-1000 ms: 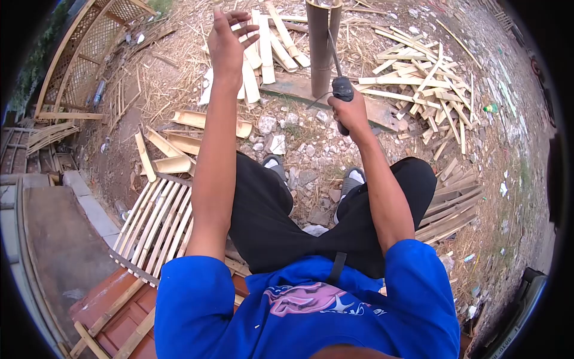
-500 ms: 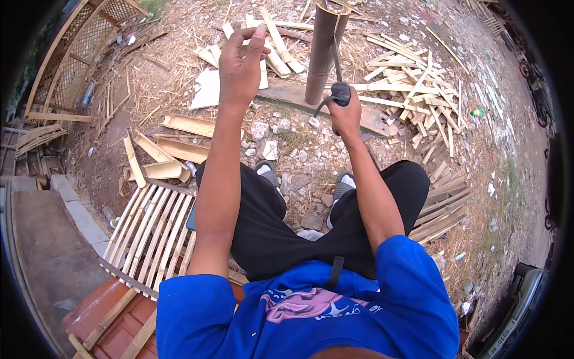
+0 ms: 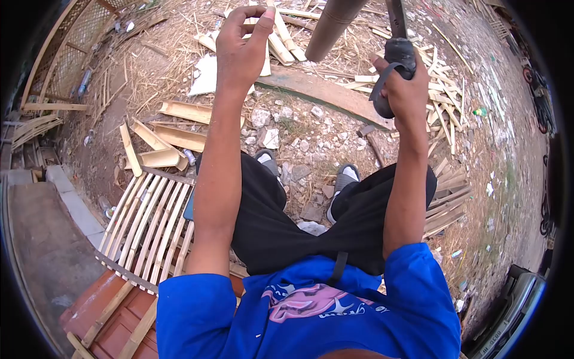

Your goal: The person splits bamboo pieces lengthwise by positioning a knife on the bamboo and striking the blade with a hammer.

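My right hand [image 3: 405,90] is wrapped around the black handle [image 3: 399,54] of a large knife like a machete. Its dark blade [image 3: 396,18] points up and out of the frame, and a loose black strap hangs by my thumb. To the left of the blade, a thick brown bamboo pole [image 3: 333,30] slants, with its upper end out of view. Whether pole and blade meet up there cannot be seen. My left hand [image 3: 242,51] is raised to the left of the pole, fingers curved and apart from the thumb, touching nothing visible.
A wooden plank [image 3: 335,99] lies on stony ground before my feet, with a hammer-like tool [image 3: 372,142] near it. Split bamboo strips [image 3: 445,99] are piled at right. Bamboo halves [image 3: 179,137] and a slatted bamboo panel [image 3: 146,224] lie at left.
The knife has moved up and to the right with my right hand. The pole has gone from upright near the plank to raised and slanting. My left hand has shifted slightly upward.
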`<move>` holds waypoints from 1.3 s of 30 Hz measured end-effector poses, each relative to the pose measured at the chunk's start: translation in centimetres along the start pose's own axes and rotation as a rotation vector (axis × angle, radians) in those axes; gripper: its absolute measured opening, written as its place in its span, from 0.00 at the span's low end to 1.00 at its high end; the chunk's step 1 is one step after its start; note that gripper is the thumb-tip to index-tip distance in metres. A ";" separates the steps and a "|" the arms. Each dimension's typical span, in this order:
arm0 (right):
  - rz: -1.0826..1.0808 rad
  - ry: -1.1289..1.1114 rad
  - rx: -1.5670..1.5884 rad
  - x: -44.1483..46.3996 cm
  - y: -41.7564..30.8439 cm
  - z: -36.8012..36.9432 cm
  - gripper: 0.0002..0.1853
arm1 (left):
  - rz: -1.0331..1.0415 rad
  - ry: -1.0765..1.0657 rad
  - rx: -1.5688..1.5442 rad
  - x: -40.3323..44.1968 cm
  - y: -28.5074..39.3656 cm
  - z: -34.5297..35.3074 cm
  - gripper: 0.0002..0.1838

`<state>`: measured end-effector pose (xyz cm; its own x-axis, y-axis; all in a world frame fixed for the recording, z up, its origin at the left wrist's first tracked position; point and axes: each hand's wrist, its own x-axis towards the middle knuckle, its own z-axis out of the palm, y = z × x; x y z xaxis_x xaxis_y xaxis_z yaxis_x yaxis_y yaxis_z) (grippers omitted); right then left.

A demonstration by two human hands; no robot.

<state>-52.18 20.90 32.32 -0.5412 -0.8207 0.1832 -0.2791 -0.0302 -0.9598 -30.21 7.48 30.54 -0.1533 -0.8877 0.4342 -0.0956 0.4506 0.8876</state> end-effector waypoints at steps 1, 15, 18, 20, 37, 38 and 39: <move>0.031 -0.017 0.005 0.3 2.8 0.9 0.18 | -0.022 -0.001 -0.004 -0.1 0.2 -0.1 0.19; 0.129 -0.068 -0.179 -1.5 16.0 7.4 0.20 | -0.032 0.007 0.012 -0.1 0.6 0.7 0.16; 0.075 -0.090 -0.083 -2.0 17.2 8.2 0.22 | -0.025 -0.008 0.095 -0.7 1.0 0.5 0.13; 0.038 -0.127 -0.028 -1.1 18.2 8.5 0.23 | 0.001 -0.002 0.101 -0.3 1.2 0.5 0.13; 0.154 -0.503 0.186 -2.6 21.6 4.9 0.21 | 0.768 -0.093 0.787 0.9 -1.0 5.7 0.08; 0.227 -0.535 0.199 -2.7 21.3 4.5 0.21 | 0.755 -0.128 0.757 0.9 -1.2 6.0 0.08; 0.300 -0.576 0.217 -2.7 21.1 4.3 0.21 | 0.738 -0.159 0.735 0.9 -1.2 6.2 0.08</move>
<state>-53.21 20.04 10.69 -0.0455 -0.9823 -0.1817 0.0152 0.1812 -0.9833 -36.34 6.78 28.90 -0.5386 -0.3713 0.7563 -0.4908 0.8679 0.0765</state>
